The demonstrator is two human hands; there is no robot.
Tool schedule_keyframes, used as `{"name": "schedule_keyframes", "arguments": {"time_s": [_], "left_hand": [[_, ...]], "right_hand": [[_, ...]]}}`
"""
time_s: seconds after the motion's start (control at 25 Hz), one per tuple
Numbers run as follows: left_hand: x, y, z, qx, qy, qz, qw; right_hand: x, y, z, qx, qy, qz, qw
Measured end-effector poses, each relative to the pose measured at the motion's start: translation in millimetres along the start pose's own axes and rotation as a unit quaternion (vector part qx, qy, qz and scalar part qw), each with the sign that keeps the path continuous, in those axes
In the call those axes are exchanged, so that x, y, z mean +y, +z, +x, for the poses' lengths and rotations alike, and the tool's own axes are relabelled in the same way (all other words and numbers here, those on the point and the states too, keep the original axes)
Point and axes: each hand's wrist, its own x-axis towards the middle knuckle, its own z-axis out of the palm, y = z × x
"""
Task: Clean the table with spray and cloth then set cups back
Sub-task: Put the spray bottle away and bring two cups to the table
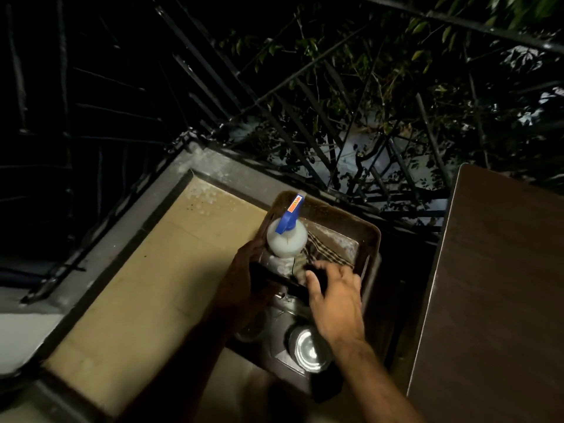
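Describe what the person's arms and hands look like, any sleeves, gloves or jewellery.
Both forearms are bare as far as the picture reaches, with no sleeves in sight. The right hand is lit and shows no glove, ring, watch or bracelet. The left hand lies in deep shadow; no glove shows, but small items such as a ring cannot be ruled out there.

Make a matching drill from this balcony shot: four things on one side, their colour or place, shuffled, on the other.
Things:
1. white plastic spray bottle
2. checked cloth
3. shiny steel cup
4. dark wooden table

Descriptions:
A. far right of the frame
B. blue trigger on top
C. below the right wrist
D. lying in the brown tray

Pairs: 1-B, 2-D, 3-C, 4-A
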Motion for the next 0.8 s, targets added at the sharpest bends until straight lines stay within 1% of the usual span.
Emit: {"name": "schedule_keyframes", "arguments": {"time_s": [0.08,0.16,0.24,0.32,0.36,0.4,0.44,0.52,0.6,0.64,0.68,0.72,0.8], "left_hand": [[0.6,-1.6,-14.1,0.002,0.006,0.034,0.999],[0.2,-2.0,-28.5,-0.007,-0.017,0.067,0.998],[-3.3,1.9,-48.6,-0.009,-0.045,0.114,0.992],[-22.3,11.3,-75.3,-0.008,-0.029,0.163,0.986],[-28.3,15.1,-89.4,-0.009,-0.042,0.149,0.988],[-32.8,17.6,-98.9,-0.01,-0.075,0.112,0.991],[-38.5,19.4,-106.2,-0.013,-0.085,0.084,0.993],[-37.0,25.0,-109.5,0.002,-0.074,0.026,0.997],[-23.8,29.2,-104.6,0.037,-0.048,-0.053,0.997],[-17.6,29.4,-102.1,0.059,-0.029,-0.068,0.996],[-14.0,29.9,-100.9,0.081,-0.017,-0.059,0.995],[-10.7,29.0,-100.6,0.094,-0.026,-0.04,0.994],[-11.6,29.6,-99.4,0.116,-0.092,-0.025,0.989]], "right_hand": [[2.2,-2.0,-13.9,0.001,0.001,-0.007,1.0],[6.0,-2.9,-29.8,0.009,0.01,0.015,1.0],[11.2,-1.6,-53.2,0.035,0.04,0.065,0.996],[16.0,2.3,-80.6,0.071,0.084,0.107,0.988],[18.2,5.1,-93.6,0.075,0.101,0.117,0.985],[20.9,8.7,-104.0,0.068,0.108,0.118,0.985],[24.2,13.5,-111.2,0.054,0.106,0.114,0.986],[31.4,23.7,-119.3,0.015,0.092,0.102,0.99],[34.7,32.4,-118.1,-0.025,0.092,0.114,0.989],[36.7,36.8,-116.4,-0.036,0.096,0.127,0.987],[39.3,40.8,-115.2,-0.042,0.103,0.143,0.983],[42.3,44.2,-114.2,-0.041,0.115,0.161,0.979],[49.2,50.3,-112.8,-0.034,0.145,0.188,0.971]]}}
